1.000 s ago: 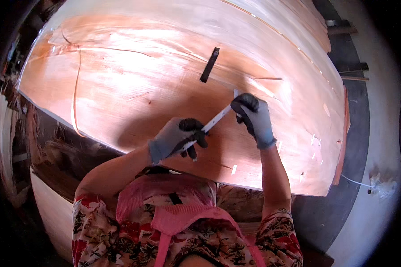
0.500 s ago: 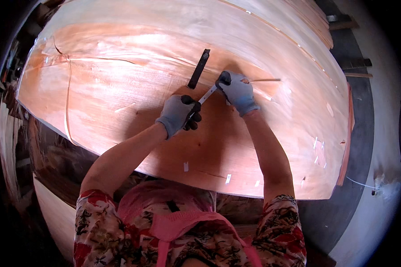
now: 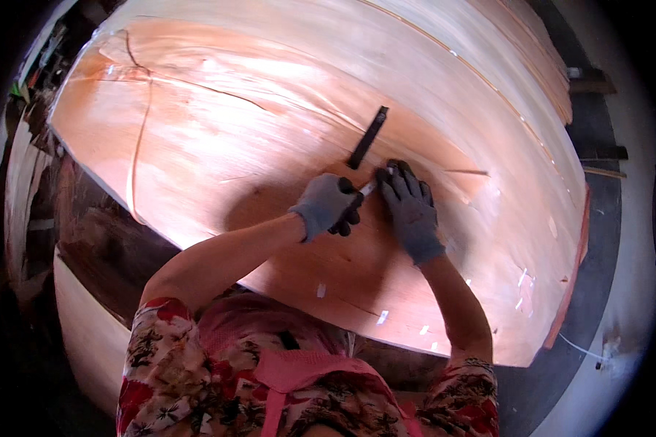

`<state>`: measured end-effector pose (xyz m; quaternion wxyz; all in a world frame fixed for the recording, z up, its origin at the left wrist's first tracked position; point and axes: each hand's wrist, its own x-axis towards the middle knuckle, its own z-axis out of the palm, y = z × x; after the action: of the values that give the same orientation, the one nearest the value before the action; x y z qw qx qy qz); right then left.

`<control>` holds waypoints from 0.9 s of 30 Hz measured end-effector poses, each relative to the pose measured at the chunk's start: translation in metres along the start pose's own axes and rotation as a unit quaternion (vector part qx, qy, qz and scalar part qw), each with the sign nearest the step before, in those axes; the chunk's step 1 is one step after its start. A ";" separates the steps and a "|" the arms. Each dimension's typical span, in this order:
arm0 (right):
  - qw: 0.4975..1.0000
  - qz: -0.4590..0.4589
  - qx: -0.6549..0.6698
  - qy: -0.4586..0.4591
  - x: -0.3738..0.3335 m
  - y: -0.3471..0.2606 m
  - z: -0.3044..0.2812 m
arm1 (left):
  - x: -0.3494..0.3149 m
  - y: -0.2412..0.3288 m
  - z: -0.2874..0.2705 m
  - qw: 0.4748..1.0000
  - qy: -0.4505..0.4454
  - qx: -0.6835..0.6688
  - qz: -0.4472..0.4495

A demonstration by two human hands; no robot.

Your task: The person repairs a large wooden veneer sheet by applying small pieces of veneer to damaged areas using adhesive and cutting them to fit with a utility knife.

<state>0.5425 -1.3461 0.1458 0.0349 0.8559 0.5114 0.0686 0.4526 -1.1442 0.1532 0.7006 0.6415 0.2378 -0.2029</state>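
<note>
the left hand [image 3: 326, 204] holds white tape [image 3: 368, 189] in its grip. the right hand [image 3: 410, 211] lies on the wood sheet [image 3: 211, 138], its grip wide. a black bar [image 3: 368, 137] lies near both.

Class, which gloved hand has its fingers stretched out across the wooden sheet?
The right hand: its fingers extend forward, whereas the left hand is curled, holding the white strip.
</note>
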 end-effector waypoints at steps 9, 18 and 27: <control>1.000 0.012 0.002 -0.013 0.022 -0.008 -0.024 | -0.012 0.015 -0.163 0.974 0.192 -0.094 0.069; 0.975 -0.026 0.179 0.126 0.189 -0.110 -0.027 | -0.008 -0.005 -0.194 0.959 0.174 -0.213 0.065; 0.978 -0.057 0.191 0.061 0.218 -0.116 0.031 | -0.003 -0.025 -0.198 0.941 0.157 -0.266 0.135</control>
<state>0.5487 -1.0987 0.1180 -0.1567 0.8103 0.5644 0.0195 0.4211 -0.9498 0.1229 0.8204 0.4814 0.3010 0.0673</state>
